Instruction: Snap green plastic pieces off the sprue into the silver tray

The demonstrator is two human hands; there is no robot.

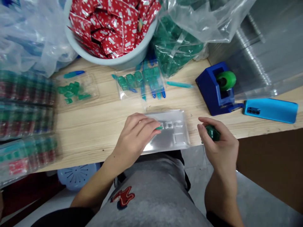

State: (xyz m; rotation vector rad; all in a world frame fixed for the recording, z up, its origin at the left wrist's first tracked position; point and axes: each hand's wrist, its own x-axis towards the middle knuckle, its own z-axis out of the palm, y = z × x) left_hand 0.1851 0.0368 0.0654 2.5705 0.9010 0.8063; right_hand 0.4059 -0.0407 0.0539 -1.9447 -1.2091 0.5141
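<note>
While the left hand [132,138] pinches a small green piece [159,128], the clear tray [163,140] stretches rightward beneath; the right hand [223,146] clasps dark-green contents [213,133].

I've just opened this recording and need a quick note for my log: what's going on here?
A person's left hand pinches a small green piece over a clear plastic tray on the wooden table. The right hand holds something dark green beside the tray; the fingers partly hide it. Beyond the tray are a tub of red packets and a blue tape dispenser. Filled clear packs stand at the left.
</note>
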